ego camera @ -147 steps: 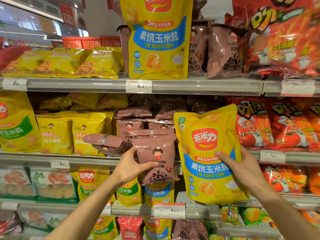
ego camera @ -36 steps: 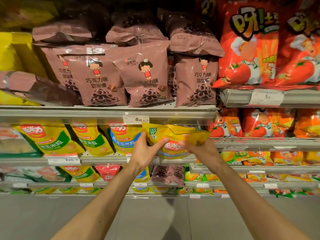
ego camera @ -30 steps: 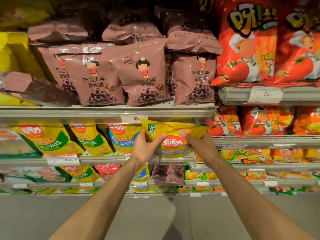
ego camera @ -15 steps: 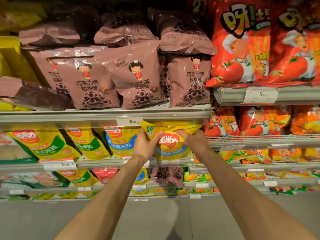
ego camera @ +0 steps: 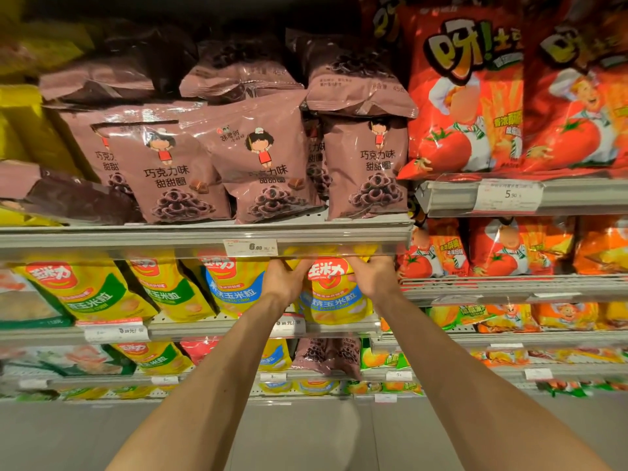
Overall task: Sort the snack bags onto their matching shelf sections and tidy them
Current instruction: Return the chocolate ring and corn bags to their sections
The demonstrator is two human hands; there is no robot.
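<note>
Head cam: both hands on the yellow baked-corn bag (ego camera: 331,294), standing on the shelf (ego camera: 339,329) just right of a matching blue-label bag (ego camera: 234,290), under the brown choc-ring bags (ego camera: 268,164). Left hand (ego camera: 283,283) grips its left top edge w/ fingers curled round; right hand (ego camera: 372,278) grips the right top corner likewise. To finish well: push it back till the base sits flat, keep it upright, label facing out, level w/ its neighbour, then let go gently so it doesn't tip fwd.
</note>
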